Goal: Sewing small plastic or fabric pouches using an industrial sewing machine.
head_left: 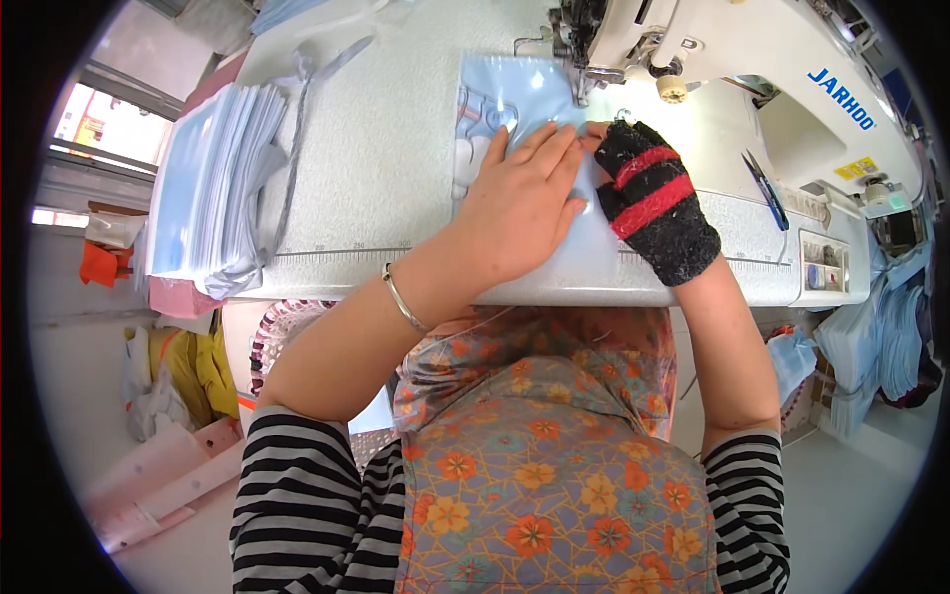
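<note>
A light-blue printed fabric piece point(529, 84) lies on the sewing machine's white bed, its far right corner beside the presser foot point(582, 91). Over it my bare left hand point(524, 203) is spread flat, fingers stretched toward the needle area. My right hand point(655, 193), in a black fingerless glove with red stripes, is closed at the fabric's right edge. Its bare fingertips touch that edge near my left fingers; the rest of its grip is hidden under the glove. The sewing machine head point(732, 45) stands just beyond both hands.
A stack of folded light-blue pieces point(213, 188) stands at the left, beside a grey fabric strip point(297, 129). Blue-handled thread snips point(767, 193) lie at the right, near a small parts tray point(823, 265). More blue pieces point(861, 346) hang at the far right.
</note>
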`<state>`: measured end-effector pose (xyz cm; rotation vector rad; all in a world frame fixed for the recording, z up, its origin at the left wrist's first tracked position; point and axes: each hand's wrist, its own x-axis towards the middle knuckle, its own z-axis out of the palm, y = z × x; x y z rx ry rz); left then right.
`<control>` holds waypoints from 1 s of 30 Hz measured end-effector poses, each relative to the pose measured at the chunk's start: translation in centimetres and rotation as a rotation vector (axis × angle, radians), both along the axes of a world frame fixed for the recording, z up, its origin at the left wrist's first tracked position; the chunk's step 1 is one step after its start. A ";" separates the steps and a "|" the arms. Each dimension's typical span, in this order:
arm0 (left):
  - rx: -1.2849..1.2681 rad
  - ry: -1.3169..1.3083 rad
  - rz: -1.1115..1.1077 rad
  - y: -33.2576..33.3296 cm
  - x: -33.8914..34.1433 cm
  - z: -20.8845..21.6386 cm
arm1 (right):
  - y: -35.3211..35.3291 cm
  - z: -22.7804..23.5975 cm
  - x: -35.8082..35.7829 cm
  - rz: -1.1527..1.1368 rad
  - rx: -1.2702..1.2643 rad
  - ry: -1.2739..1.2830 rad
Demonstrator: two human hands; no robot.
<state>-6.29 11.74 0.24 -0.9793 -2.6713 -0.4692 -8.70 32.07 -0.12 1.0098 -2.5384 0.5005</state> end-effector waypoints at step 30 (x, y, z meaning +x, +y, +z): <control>0.027 0.126 -0.163 -2.0 -4.9 0.7 | -1.2 0.5 0.0 -0.036 -0.048 0.043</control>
